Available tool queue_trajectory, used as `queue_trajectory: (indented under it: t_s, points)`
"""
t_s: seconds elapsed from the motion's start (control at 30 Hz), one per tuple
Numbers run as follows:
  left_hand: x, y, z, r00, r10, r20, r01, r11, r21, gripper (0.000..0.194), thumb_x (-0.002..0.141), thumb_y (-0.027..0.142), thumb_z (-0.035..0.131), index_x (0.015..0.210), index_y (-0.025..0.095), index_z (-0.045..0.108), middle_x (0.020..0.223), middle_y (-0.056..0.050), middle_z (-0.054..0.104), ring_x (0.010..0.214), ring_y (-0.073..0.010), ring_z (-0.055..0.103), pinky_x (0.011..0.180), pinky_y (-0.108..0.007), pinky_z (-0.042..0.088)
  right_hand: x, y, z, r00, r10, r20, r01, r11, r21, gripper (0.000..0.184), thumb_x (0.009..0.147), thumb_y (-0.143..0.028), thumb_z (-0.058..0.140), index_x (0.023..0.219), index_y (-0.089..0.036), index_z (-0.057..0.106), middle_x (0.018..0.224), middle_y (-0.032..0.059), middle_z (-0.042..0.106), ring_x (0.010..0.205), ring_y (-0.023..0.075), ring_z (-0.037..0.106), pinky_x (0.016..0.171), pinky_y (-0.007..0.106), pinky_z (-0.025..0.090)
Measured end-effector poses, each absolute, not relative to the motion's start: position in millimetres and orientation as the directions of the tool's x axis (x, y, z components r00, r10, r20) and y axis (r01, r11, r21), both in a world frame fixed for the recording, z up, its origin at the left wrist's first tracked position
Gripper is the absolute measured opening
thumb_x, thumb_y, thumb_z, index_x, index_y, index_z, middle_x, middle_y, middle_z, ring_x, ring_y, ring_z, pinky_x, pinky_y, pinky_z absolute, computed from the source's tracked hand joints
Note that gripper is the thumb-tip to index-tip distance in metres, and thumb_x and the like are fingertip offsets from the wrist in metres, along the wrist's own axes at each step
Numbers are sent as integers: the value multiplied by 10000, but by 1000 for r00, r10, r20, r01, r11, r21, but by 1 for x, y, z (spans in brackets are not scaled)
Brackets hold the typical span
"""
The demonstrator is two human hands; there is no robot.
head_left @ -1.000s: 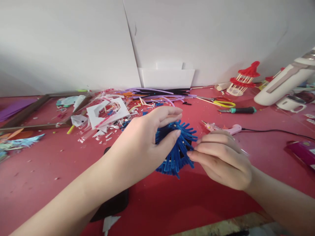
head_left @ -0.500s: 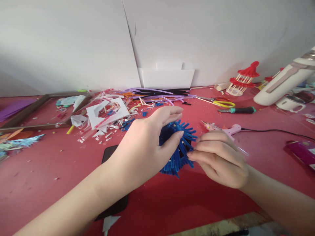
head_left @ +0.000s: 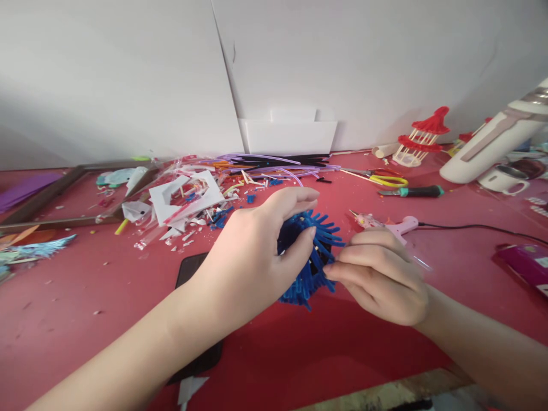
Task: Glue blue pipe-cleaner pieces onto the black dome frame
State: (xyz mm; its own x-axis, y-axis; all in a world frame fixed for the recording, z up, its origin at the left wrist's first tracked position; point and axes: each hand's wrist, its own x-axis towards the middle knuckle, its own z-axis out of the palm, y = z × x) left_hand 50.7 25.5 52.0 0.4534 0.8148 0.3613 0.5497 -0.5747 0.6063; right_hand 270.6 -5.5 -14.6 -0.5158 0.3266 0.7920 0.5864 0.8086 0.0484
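Observation:
A round piece made of many short blue pipe cleaners (head_left: 306, 285), with a dark middle, is between my hands above the red table. My left hand (head_left: 261, 257) curls around its left side, thumb in front and fingers behind, and covers much of it. At its right edge my right hand (head_left: 381, 274) pinches the end of a blue pipe cleaner between thumb and forefinger, with the other fingers folded. Behind my right hand lies a pink glue gun (head_left: 405, 226), its nozzle pointing left.
Scraps and a cut white foam sheet (head_left: 169, 200) lie at the back left, beside purple and black pipe cleaners (head_left: 274, 162). Yellow-handled scissors (head_left: 389, 181), pliers (head_left: 415, 192), a red-roofed model (head_left: 422, 137) and a white bottle (head_left: 492, 137) stand or lie right. A black phone (head_left: 188, 267) lies under my left arm.
Almost nothing differs. The view has shifted very slightly, and both hands keep the same grasp on the blue piece.

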Motion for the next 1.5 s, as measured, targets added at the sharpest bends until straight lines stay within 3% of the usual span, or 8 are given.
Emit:
queue_trajectory:
  t_s: [0.5,0.6,0.7,0.77,0.97,1.1,1.33,1.5]
  points:
    - [50,28,56,462,825,327,531,-552,643,265,1001,302,556,1248,238,631,1228,-13,771,1156,-200,732,1011,-291,579,279,-2,0,-558,307,771,570,817,87,130,882,-109,696,990,-177,723,903,35,711,923,179,644,848,349,578]
    - [48,31,59,451,830,327,531,-544,650,258,1005,361,553,1219,269,665,1239,-9,764,1181,-228,715,1033,-341,575,297,7,6,-561,376,737,565,825,9,119,895,-134,691,1004,-179,706,915,43,695,884,176,635,833,363,565]
    - [45,35,61,446,827,343,535,-553,639,266,943,356,644,1197,293,693,1185,-5,770,1109,-235,729,1033,-364,576,315,20,6,-647,536,542,567,814,-128,46,950,-190,648,944,-202,692,873,22,696,812,150,640,779,326,536]
    - [42,38,61,432,834,344,532,-543,650,249,912,346,680,1152,294,715,1120,-9,775,1023,-232,741,1017,-376,584,324,28,1,-708,615,348,589,785,-191,110,972,-198,611,904,-213,696,847,11,702,805,147,648,769,317,516]
    - [40,41,60,418,832,364,546,-551,632,139,884,302,701,1013,274,746,1007,2,779,921,-214,733,945,-381,592,323,36,-14,-705,701,-108,700,664,-264,135,894,-133,619,893,-216,725,896,37,689,895,195,635,811,338,464]
    - [42,40,59,430,805,408,523,-590,615,156,894,230,678,1038,250,737,1000,5,776,899,-186,730,916,-345,584,312,32,-15,-647,719,-255,759,574,-307,224,826,-57,575,869,-211,731,939,49,675,912,194,638,805,318,434]
    - [42,44,58,452,755,476,520,-656,547,183,881,135,680,1032,230,720,998,18,768,903,-154,723,902,-296,576,327,38,-9,-571,809,-140,801,511,-313,101,815,-142,586,855,-213,646,853,15,676,770,160,609,694,276,423]
    - [41,47,56,496,715,493,479,-698,531,215,905,124,631,1064,243,714,1016,20,767,914,-152,729,922,-292,587,339,44,1,-317,912,261,843,397,-362,73,920,-260,580,924,-235,649,835,-2,722,683,139,628,642,268,455]
